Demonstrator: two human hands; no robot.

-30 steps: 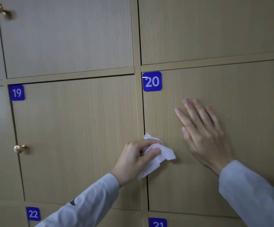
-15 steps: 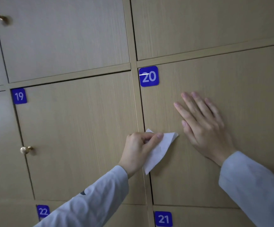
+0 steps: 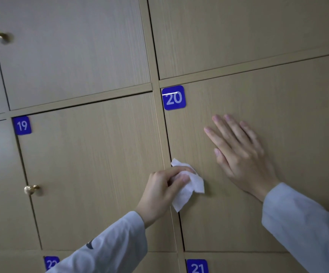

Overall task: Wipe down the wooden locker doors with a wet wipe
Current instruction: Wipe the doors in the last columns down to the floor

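Since half a second ago your wet wipe [image 3: 187, 184] has bunched up: the flat point that stuck out toward your right hand is gone, and it now sits crumpled just right of the seam between door 19 [image 3: 93, 174] and door 20 [image 3: 277, 213]. Your left hand [image 3: 159, 192] pinches it, thumb over the top, fingers curled under, pressing it on door 20's left edge. Wipe is white and creased, with its long axis running diagonally, lower tail toward bottom-left across the seam and upper corner poking up past your thumb. Your right hand [image 3: 238, 154] lies flat on door 20, fingers straight and close together, pointing up-left, well clear of the wipe. Part of the wipe is hidden behind your left fingers. Blue tag 22 [image 3: 50, 262] is half covered by your left sleeve [image 3: 108, 247]; tag 21 [image 3: 197, 266] is cut off at the bottom edge.
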